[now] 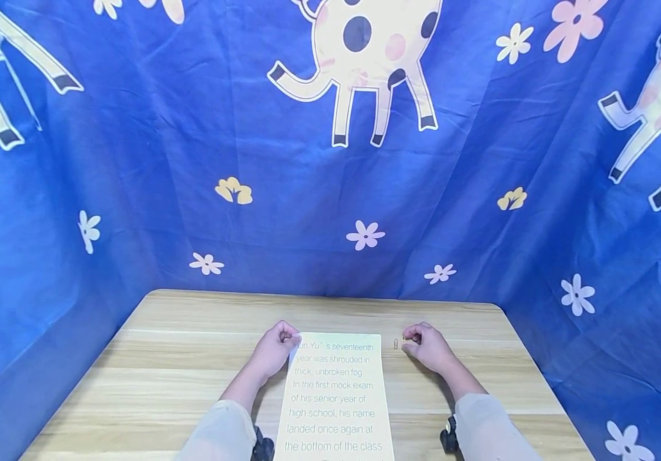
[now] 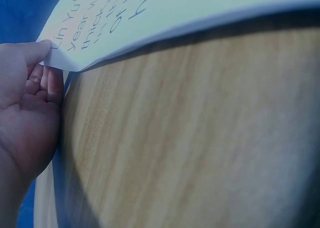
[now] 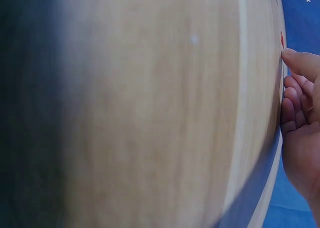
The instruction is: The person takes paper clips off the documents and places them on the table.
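A pale sheet of paper (image 1: 336,390) printed with large lines of text lies on the wooden table. At its top left corner is my left hand (image 1: 275,349), pinching the paper between thumb and fingers; in the left wrist view the sheet (image 2: 95,37) has its edge slightly lifted. To the right of the page lies a small paper clip (image 1: 396,344). Just beside that clip, my right hand (image 1: 430,347) has thumb and forefinger around a second small clip (image 1: 403,340), mostly covered by the fingertips. A reddish bit (image 3: 282,39) shows past the right thumb.
The light wood table (image 1: 192,358) reaches to a blue curtain (image 1: 284,230) with cow and flower prints, which encloses the back and sides. Dark wrist cameras (image 1: 449,435) sit beneath both sleeves near the front.
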### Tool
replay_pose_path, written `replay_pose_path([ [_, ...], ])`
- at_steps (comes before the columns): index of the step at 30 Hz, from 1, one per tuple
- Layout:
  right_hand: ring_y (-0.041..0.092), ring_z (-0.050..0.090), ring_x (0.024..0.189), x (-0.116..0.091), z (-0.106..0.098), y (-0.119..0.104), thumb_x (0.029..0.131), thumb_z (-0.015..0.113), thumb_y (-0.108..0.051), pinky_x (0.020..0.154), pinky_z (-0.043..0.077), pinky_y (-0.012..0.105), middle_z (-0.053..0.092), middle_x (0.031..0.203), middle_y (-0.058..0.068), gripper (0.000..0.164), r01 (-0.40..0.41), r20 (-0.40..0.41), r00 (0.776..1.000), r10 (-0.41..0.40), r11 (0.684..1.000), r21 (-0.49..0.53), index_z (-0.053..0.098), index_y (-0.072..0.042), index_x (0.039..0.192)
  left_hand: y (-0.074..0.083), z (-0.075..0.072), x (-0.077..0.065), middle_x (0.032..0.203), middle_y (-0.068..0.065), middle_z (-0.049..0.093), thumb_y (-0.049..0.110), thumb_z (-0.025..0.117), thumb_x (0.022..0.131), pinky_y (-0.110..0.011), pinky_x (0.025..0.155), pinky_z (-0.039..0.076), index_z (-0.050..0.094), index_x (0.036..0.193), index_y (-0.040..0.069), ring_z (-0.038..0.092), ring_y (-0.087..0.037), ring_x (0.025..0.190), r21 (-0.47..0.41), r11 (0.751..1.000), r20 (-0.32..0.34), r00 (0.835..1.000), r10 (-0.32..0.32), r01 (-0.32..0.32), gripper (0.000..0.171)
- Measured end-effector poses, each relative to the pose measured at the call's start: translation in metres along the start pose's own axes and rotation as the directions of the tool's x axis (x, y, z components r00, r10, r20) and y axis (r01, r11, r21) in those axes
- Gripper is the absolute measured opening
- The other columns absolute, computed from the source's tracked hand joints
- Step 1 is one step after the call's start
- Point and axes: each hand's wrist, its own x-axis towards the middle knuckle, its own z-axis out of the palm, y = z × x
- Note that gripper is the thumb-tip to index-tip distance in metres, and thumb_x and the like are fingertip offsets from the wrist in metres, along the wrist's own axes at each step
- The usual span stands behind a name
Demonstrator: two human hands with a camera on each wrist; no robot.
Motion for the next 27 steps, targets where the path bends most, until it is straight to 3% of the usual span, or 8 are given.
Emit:
replay_pose_path([
  [27, 0.015, 0.062, 0.099, -0.0002, -0.0005, 0.0027, 0.085, 0.089, -0.009, 0.094, 0.054, 0.029, 0.064, 0.107, 0.003, 0.019, -0.02, 0.027, 0.999, 0.02, 1.0, -0.014, 0.079, -0.01, 0.101, 0.0015, 0.0001, -0.0016, 0.092, 0.0, 0.06, 0.017, 0.066, 0.107, -0.032, 0.083, 0.045, 0.064, 0.11, 0.008, 0.055, -0.017, 0.089, -0.008, 1.0, 0.003, 1.0, 0.003, -0.003, 0.01],
])
